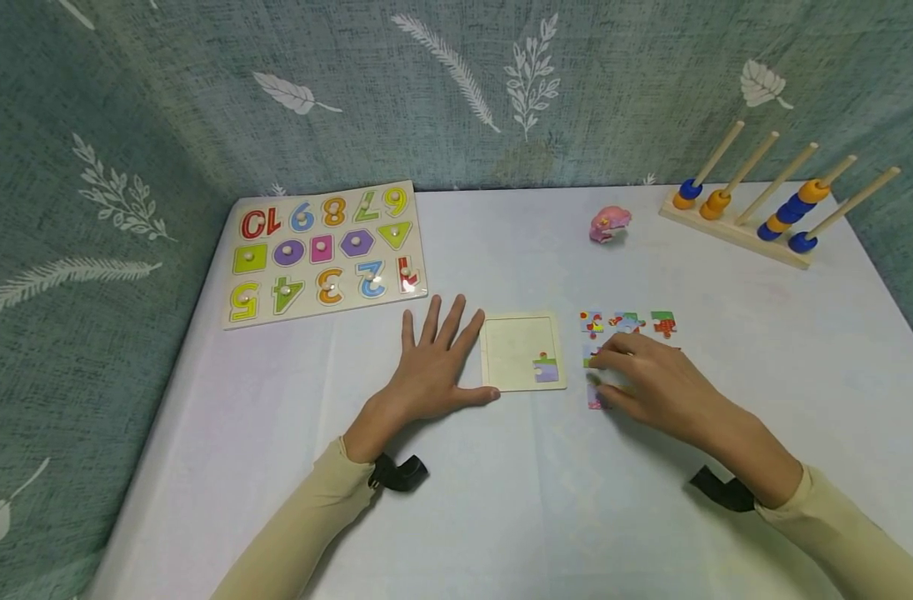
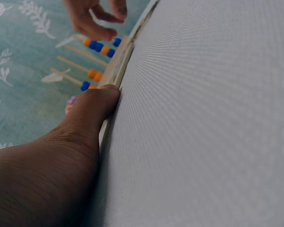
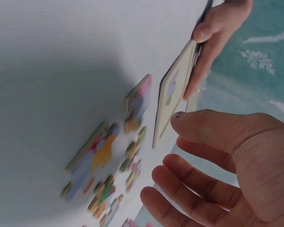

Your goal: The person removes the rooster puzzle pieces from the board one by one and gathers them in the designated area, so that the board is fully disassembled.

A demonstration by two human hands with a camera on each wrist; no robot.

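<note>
A shallow square wooden puzzle tray [image 1: 505, 354] lies on the white table, with one jigsaw piece [image 1: 548, 372] in its lower right corner. My left hand [image 1: 432, 372] is spread flat at the tray's left side, thumb and forefinger touching its edge. To the right of the tray, several loose jigsaw pieces [image 1: 663, 322] lie in rows. Above them hovers my right hand [image 1: 662, 387], fingers loosely bent and thumb apart, covering some pieces in the head view. In the right wrist view nothing sits between its fingers, and a purple-and-pink piece [image 3: 139, 101] lies below them.
A wooden number-and-shape peg board [image 1: 325, 254] lies at the back left. Toward the back stands a small pink toy [image 1: 610, 223]. A wooden bead abacus [image 1: 741, 233] with upright rods is at the back right. Patterned green cloth [image 1: 426, 100] borders the table.
</note>
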